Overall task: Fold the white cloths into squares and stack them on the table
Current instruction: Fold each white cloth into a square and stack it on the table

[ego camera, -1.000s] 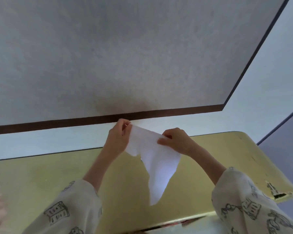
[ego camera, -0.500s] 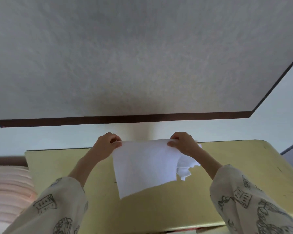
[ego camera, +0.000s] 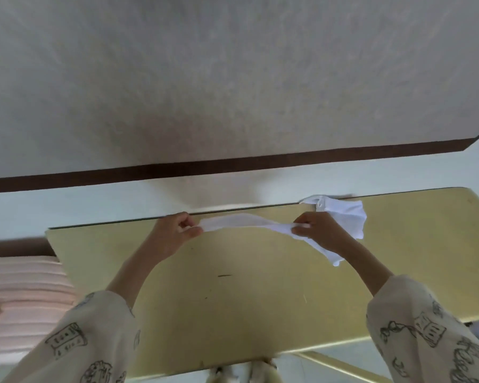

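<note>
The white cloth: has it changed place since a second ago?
Yes. The white cloth then hung down in front of the yellow table; now it lies stretched along the table's far edge between both hands.

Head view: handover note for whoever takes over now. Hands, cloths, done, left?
Left hand: pinches one end of the cloth.
Right hand: pinches the other end; a loose tail hangs below it towards the table.
The cloth is stretched between the hands above the table, bunched into a strip, not yet square.
More white cloth lies crumpled at the table's far edge behind the right hand; whether it is a separate piece cannot be told.
Done: no folded stack in view.
Left: spread this cloth flat, fold it square, set it down, then do the rest.
</note>
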Tool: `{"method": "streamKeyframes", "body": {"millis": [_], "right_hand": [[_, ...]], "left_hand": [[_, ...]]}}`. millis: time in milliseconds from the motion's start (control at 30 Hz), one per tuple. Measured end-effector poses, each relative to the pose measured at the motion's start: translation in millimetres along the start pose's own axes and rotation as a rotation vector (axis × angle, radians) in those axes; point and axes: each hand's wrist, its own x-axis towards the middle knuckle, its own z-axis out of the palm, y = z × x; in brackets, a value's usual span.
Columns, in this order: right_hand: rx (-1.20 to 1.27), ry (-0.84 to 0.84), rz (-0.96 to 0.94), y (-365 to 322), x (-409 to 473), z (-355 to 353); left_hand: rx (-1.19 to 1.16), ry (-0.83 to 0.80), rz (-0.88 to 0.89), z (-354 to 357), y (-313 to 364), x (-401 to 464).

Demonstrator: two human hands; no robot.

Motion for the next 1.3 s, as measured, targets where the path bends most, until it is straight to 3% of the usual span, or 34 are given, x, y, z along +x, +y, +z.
{"method": "streamKeyframes", "body": {"millis": [300, 633, 800, 1300], "right_hand": [[0.01, -0.222, 0.188, 81, -2, 74], [0.212, 0.024, 0.259, 109, 55, 113], [0.165, 0.117, 0.244, 114, 83, 127], [0.015, 0.125, 0.211, 116, 99, 137]], "left_hand": [[0.024, -0.287, -0.186, 86, -80, -27], [-0.107, -0.029, -0.283, 125, -109, 37], [-0.106, -0.047, -0.295, 134, -126, 67], [-0.094, -0.056, -0.33, 144, -137, 82]]}}
